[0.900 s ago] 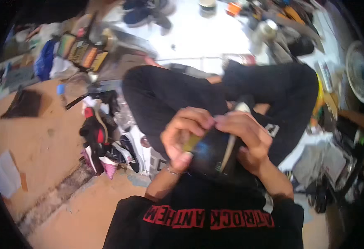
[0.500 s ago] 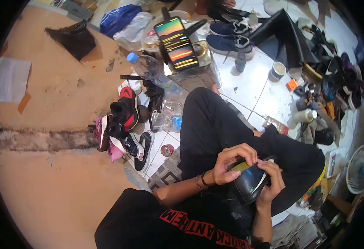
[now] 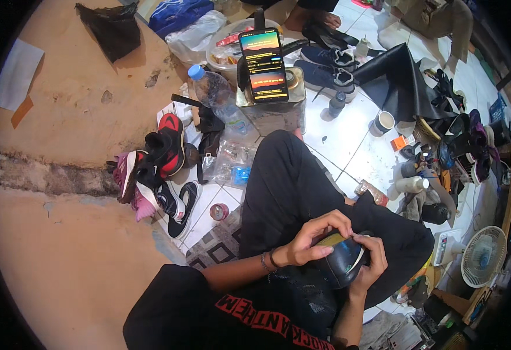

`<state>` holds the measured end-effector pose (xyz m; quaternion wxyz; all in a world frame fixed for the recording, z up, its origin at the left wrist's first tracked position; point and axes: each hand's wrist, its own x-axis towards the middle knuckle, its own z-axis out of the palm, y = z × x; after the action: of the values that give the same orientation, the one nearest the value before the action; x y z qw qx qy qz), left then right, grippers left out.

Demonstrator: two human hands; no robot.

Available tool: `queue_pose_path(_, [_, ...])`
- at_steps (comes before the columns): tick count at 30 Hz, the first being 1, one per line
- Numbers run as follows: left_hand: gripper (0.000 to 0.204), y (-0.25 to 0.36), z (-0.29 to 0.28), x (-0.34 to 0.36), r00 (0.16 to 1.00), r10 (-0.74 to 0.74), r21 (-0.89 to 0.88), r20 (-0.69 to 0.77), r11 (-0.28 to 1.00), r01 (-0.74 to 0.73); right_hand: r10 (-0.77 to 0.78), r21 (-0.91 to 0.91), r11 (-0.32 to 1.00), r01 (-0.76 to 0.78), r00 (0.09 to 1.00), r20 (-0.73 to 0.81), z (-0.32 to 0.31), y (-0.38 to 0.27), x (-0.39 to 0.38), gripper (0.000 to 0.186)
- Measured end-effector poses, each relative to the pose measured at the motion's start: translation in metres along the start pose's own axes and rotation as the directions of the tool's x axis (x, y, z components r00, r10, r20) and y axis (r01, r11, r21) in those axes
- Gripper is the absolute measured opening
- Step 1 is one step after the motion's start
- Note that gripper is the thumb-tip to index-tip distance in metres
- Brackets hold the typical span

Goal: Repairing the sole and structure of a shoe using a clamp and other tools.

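A black shoe (image 3: 340, 269) with a pale strip along its edge and a yellowish patch on top lies in my lap. My left hand (image 3: 320, 236) bends over its upper side, with the thumb along the yellowish patch and the fingertips at the far edge. From the other side, my right hand (image 3: 372, 259) grips the pale edge, its fingers curled and closed. The fingertips of both hands meet near the top of the shoe. What lies under the shoe is hidden by my hands and dark clothes.
A lit phone (image 3: 264, 64) leans on a metal can (image 3: 276, 119). Beside it stand a plastic bottle (image 3: 211, 90) and a bowl (image 3: 220, 44). Several shoes (image 3: 171, 143) pile up at the left. A cup (image 3: 382, 122), a white bottle (image 3: 411, 185) and a fan (image 3: 484, 256) are at right.
The whole view has shifted, so surrounding things sit slightly differently in the picture. Both hands keep hold of the shoe, with only slight movement of the fingers.
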<state>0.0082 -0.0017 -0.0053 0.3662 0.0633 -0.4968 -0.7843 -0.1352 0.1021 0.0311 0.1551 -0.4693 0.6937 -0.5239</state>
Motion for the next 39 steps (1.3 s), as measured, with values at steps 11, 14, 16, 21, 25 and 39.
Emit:
queue_pose_path(11, [0.051, 0.004, 0.007, 0.0, 0.999, -0.015, 0.108, -0.041, 0.994, 0.019, -0.059, -0.041, 0.997, 0.059, 0.998, -0.017, -0.004, -0.007, -0.008, 0.062])
queue_pose_path(14, [0.051, -0.004, 0.006, -0.003, 0.997, -0.011, 0.026, -0.075, 1.0, 0.013, -0.093, 0.015, 0.996, 0.093, 0.996, 0.01, -0.008, -0.003, -0.01, 0.045])
queue_pose_path(16, [0.053, -0.01, 0.006, -0.005, 0.997, 0.059, -0.032, -0.05, 0.998, -0.061, -0.143, -0.041, 0.989, 0.143, 0.99, 0.004, -0.008, -0.001, -0.013, 0.026])
queue_pose_path(21, [0.052, -0.01, 0.008, -0.007, 0.998, 0.059, -0.046, -0.036, 0.997, -0.061, -0.177, -0.02, 0.984, 0.176, 0.983, -0.04, -0.004, 0.003, -0.014, 0.038])
queue_pose_path(25, [0.05, -0.012, 0.012, -0.008, 0.995, 0.082, -0.037, -0.063, 0.996, -0.085, -0.194, -0.002, 0.981, 0.194, 0.98, -0.034, -0.005, 0.006, -0.015, 0.038])
queue_pose_path(39, [0.058, -0.007, 0.01, -0.005, 0.999, 0.03, 0.019, -0.044, 0.999, -0.029, -0.263, -0.016, 0.965, 0.263, 0.964, 0.034, -0.013, 0.01, -0.01, 0.027])
